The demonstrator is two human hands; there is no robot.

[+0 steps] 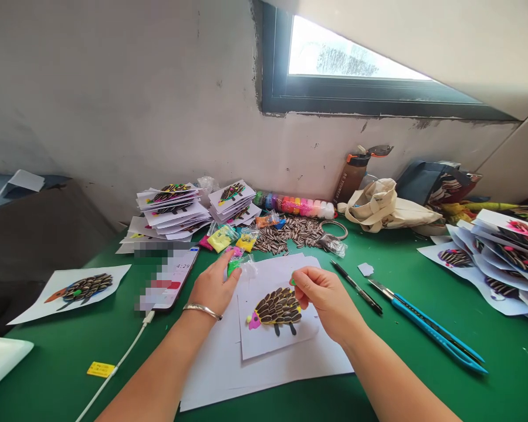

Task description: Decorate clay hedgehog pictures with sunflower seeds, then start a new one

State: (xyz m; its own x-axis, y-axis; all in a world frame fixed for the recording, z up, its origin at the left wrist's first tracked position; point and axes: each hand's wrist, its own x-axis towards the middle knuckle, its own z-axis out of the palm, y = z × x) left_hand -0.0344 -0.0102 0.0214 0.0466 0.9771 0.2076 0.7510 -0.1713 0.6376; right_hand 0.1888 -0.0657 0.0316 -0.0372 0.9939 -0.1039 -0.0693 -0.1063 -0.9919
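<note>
My left hand (213, 287), with a silver bangle at the wrist, reaches to the small clay packets, thumb and fingers around a clear bag of green clay (234, 266). A pink clay packet (235, 252) is by its fingertips. My right hand (323, 296) pinches a small green clay piece (293, 282) above a hedgehog picture (275, 316). The hedgehog has a back of striped sunflower seeds, a pink clay face, a pale yellow nose ball and black legs. My right fingers hide its rear part. Beneath it lie larger white sheets (215, 378).
A seed pile (286, 233), yellow clay bags (222, 237) and clay pots (294, 206) lie behind. Picture stacks (176, 211) stand left and right. A phone (171, 278), pen (356, 287), blue-handled cutter (431, 328), bottle (352, 176) and cloth bag (378, 205) surround the workspace.
</note>
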